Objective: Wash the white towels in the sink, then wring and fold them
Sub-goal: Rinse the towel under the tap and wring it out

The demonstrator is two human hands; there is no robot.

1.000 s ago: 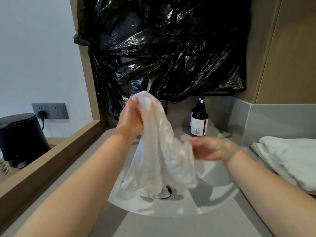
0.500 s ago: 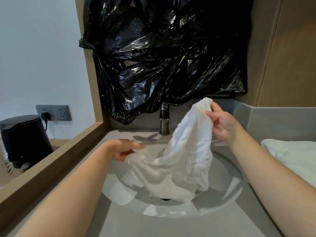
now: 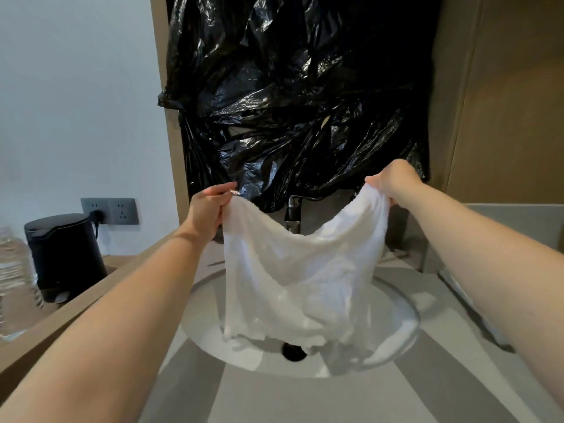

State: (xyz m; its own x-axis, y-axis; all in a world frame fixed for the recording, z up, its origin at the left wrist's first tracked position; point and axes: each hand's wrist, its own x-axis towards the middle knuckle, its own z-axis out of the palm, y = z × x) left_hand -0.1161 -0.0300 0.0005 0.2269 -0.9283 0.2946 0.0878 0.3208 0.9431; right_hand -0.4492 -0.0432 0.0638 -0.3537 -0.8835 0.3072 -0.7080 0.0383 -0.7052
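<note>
We are gripping the limp, likely water-heavy towel [image 3: 302, 276] by its top corners, fingers of left hand [image 3: 207, 209] and right hand [image 3: 393, 181] curled round them.

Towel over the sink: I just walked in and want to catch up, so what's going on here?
A person holds a white towel spread open above the sink, the left hand gripping one top corner and the right hand the other. The towel sags between them and its lower edge hangs down over the drain. The faucet stands behind it; no running water shows. It looks like the towel is being opened out, perhaps before folding.
</note>
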